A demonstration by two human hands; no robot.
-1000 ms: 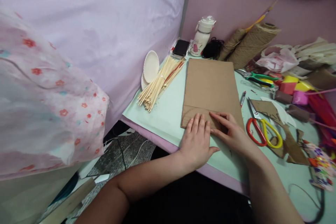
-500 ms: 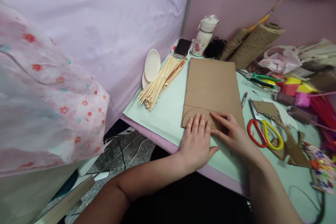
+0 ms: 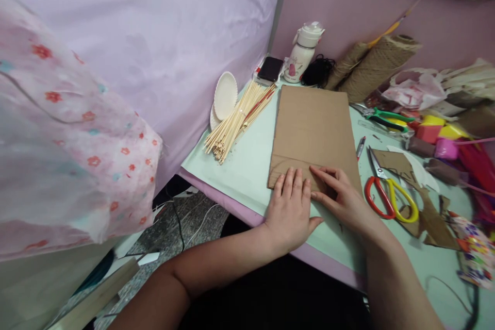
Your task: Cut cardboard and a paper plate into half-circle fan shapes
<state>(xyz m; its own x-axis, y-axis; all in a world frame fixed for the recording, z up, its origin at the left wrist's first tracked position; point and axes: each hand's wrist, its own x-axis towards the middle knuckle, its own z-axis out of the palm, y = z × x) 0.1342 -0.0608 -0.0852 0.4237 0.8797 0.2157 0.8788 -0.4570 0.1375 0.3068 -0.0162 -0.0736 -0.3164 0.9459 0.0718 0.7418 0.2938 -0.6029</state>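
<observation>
A rectangular sheet of brown cardboard (image 3: 313,118) lies on the pale green table cover, its near end toward me. Curved lines and a crosswise line show on its near part. My left hand (image 3: 290,211) rests flat on the near edge of the sheet, fingers stretched side by side and thumb out to the right. Just to its right, my right hand (image 3: 344,198) touches the cardboard with its index fingertip, the thumb a little apart below; its other fingers are partly curled and partly hidden. I see nothing held in either hand.
Right of the sheet lie red-and-yellow scissors (image 3: 389,191), a marker (image 3: 361,148), green-handled pliers (image 3: 386,116) and cardboard scraps (image 3: 435,216). Wooden sticks (image 3: 237,121) lie left. A white bottle (image 3: 301,54), phone (image 3: 270,69) and twine roll (image 3: 381,67) stand or lie behind.
</observation>
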